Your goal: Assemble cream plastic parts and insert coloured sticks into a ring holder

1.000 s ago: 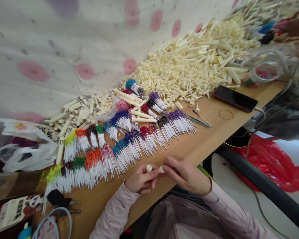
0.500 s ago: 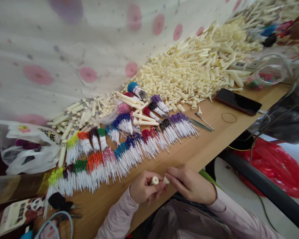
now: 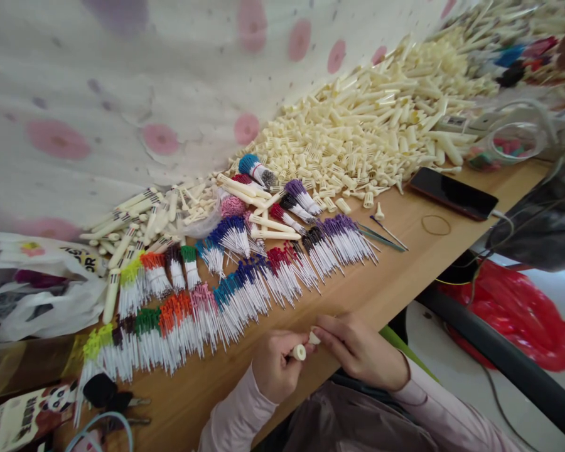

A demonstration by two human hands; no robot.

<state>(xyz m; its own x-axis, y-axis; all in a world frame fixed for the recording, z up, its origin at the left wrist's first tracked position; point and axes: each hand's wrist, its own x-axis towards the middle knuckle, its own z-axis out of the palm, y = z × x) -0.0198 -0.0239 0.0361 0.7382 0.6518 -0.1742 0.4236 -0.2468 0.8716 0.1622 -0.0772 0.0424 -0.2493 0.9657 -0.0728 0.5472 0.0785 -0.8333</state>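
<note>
My left hand [image 3: 275, 366] is closed around a cream plastic tube [image 3: 300, 352], with its round hollow end facing up toward me; the rest of the tube is hidden in the fist. Close beside it, the fingertips of my right hand [image 3: 358, 351] pinch a small cream cone-shaped piece [image 3: 314, 338]. Both hands are over the table's front edge. In front of them lie fanned rows of thin white refills with coloured tops, among them blue refills [image 3: 252, 282], orange refills [image 3: 175, 320] and purple refills [image 3: 346, 238].
A large heap of cream plastic parts [image 3: 358, 132] lies along the curtain. A phone [image 3: 453, 193] with a cable, a rubber band [image 3: 435, 225] and tweezers [image 3: 381, 238] are at the right. Keys [image 3: 117, 398] and a white plastic bag [image 3: 47, 282] are at the left.
My left hand has shifted slightly right, and its fingers have curled further round the tube. The right hand still pinches the small piece. The camera view has shifted a little.
</note>
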